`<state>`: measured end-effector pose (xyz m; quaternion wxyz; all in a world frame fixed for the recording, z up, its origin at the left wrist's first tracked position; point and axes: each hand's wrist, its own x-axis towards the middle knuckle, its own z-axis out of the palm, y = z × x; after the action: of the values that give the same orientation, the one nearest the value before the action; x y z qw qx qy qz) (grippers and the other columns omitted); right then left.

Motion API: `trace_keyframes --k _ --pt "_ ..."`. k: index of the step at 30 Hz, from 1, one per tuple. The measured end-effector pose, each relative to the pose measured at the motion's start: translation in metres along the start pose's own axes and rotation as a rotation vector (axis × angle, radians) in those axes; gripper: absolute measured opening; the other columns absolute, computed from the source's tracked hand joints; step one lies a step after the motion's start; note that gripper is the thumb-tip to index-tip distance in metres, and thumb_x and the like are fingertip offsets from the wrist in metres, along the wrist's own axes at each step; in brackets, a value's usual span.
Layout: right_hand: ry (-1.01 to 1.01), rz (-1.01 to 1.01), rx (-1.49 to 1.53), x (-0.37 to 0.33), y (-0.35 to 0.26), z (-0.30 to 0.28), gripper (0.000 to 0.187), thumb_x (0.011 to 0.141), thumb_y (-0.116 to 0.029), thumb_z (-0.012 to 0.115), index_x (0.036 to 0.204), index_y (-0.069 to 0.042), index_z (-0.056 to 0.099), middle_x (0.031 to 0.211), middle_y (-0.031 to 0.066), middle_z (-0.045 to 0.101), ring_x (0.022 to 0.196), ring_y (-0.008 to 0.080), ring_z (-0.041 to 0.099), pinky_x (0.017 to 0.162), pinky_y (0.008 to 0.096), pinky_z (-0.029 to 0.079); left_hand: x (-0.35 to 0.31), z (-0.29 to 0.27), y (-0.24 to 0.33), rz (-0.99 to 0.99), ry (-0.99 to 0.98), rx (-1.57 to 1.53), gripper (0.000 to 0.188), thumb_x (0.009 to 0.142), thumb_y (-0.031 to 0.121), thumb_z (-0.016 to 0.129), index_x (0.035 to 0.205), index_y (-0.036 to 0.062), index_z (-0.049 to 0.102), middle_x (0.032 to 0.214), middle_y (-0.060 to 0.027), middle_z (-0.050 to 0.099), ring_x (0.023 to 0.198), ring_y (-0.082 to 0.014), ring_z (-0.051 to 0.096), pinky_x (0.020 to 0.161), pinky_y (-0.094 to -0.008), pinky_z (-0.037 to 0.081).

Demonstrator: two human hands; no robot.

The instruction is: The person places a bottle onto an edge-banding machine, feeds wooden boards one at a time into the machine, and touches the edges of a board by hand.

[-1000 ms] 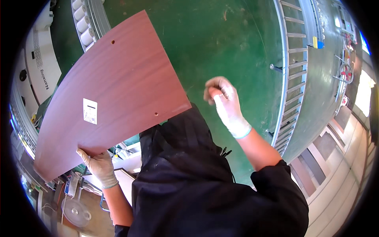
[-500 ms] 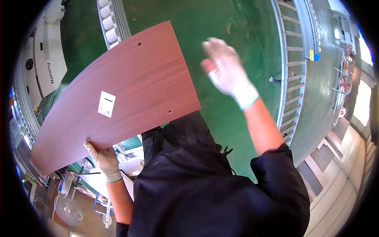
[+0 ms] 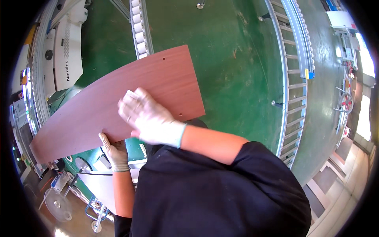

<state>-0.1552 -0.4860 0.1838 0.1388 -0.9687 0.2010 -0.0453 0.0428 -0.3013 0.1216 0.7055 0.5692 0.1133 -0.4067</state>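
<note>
A reddish-brown wood-grain panel [image 3: 94,106] with one curved edge and small drilled holes spans the left and middle of the view. My left hand [image 3: 115,153], in a whitish glove, grips its near edge, thumb on top and fingers beneath. My right hand [image 3: 152,116], gloved too and slightly blurred, lies flat across the panel's face, fingers stretched toward the far left. Under it sits a white label [image 3: 132,94], of which only a corner peeks out past the fingers.
A roller conveyor [image 3: 139,31] ends just beyond the panel. Another conveyor frame with metal rollers [image 3: 294,71] runs along the right. A white machine [image 3: 69,51] stands far left. At lower left are a white board [image 3: 98,185] and a clear reel [image 3: 58,203].
My right hand has swung from the open space on the right onto the panel, covering most of the label. My left hand keeps its hold; the panel appears slightly shifted in view.
</note>
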Motion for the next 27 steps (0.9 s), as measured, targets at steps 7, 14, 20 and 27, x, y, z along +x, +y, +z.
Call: trace_keyframes --k 7,14,20,27 --pt "-0.056 -0.428 0.416 0.018 -0.056 0.031 0.066 0.091 -0.045 0.068 0.14 -0.002 0.057 0.147 0.014 0.056 0.147 0.0304 0.039 0.129 0.049 0.018 -0.009 0.003 0.001 -0.054 -0.173 0.06 0.051 0.104 0.051 0.06 0.126 0.0052 0.063 0.118 -0.0072 0.069 0.107 -0.0207 0.066 0.096 -0.0355 0.055" --pt "0.048 0.007 0.152 -0.018 0.047 -0.034 0.052 0.083 -0.04 0.074 0.124 -0.011 0.06 0.13 0.0093 0.06 0.128 0.0305 0.052 0.112 0.0489 0.036 -0.011 -0.011 0.009 -0.015 -0.02 0.069 0.051 0.1 0.048 0.067 0.134 0.0102 0.059 0.128 -0.0043 0.066 0.113 -0.0194 0.067 0.093 -0.0363 0.058" --pt "0.4 0.874 0.699 -0.115 0.175 0.009 0.047 0.1 -0.027 0.068 0.135 0.004 0.063 0.129 0.0186 0.07 0.12 0.0278 0.067 0.106 0.0345 0.05 -0.011 0.002 0.005 -0.018 -0.075 0.168 0.05 0.101 0.051 0.064 0.133 0.0127 0.062 0.126 -0.0032 0.068 0.11 -0.0182 0.068 0.091 -0.0338 0.057" --pt "0.142 0.832 1.187 -0.112 0.129 -0.005 0.037 0.098 -0.02 0.07 0.126 0.002 0.067 0.112 0.0086 0.072 0.103 0.0146 0.066 0.092 0.0266 0.051 -0.008 -0.012 0.007 -0.032 -0.117 0.211 0.065 0.101 0.057 0.06 0.147 0.0134 0.051 0.145 -0.0062 0.057 0.131 -0.0213 0.055 0.112 -0.0389 0.044"
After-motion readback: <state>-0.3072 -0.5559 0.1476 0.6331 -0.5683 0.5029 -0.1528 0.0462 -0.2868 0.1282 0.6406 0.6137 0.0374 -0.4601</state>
